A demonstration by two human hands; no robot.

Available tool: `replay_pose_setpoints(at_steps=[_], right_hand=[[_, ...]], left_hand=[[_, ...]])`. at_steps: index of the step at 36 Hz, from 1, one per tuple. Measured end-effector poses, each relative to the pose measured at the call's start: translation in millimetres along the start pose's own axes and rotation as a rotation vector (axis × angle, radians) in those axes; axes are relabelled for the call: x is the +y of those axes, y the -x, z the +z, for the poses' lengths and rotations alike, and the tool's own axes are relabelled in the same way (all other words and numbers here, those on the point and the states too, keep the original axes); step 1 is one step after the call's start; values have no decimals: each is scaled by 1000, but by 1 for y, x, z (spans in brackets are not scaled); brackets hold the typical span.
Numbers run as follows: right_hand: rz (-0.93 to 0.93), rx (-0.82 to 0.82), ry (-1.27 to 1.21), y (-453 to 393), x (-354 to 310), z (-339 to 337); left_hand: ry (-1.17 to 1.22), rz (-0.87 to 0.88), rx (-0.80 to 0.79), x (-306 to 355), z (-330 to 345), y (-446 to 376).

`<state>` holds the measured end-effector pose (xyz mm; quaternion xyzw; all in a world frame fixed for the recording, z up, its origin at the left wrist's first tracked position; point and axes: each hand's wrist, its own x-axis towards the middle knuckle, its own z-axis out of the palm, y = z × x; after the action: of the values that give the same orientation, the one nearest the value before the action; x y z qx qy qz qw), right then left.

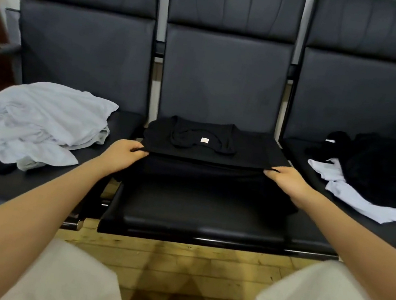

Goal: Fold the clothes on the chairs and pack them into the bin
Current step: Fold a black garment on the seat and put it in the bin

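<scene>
Centrally, one black shirt (207, 148) – two hands, left hand (123, 153), right hand (288, 179), pinching.

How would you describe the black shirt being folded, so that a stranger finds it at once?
Look at the middle chair of three. On its seat lies the black shirt, held at both edges by the left hand and right hand. Only it shows a small pale neck label.
</scene>
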<state>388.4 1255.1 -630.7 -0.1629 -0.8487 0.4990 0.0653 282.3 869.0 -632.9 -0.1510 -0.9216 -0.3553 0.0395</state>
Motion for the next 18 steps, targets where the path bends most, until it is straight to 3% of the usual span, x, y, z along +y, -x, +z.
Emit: replay_pose_setpoints(at_steps=[6, 11, 14, 18], right_hand=[[-33, -1, -79, 16, -6, -5], [-187, 60, 161, 25, -4, -5], [-201, -39, 369, 33, -2, -7], [-185, -271, 457, 43, 3, -11]], left_hand=[[83, -87, 24, 10, -3, 14], [31, -44, 3, 25, 0, 26], [-66, -24, -56, 24, -1, 34], [-153, 25, -162, 22, -5, 48]])
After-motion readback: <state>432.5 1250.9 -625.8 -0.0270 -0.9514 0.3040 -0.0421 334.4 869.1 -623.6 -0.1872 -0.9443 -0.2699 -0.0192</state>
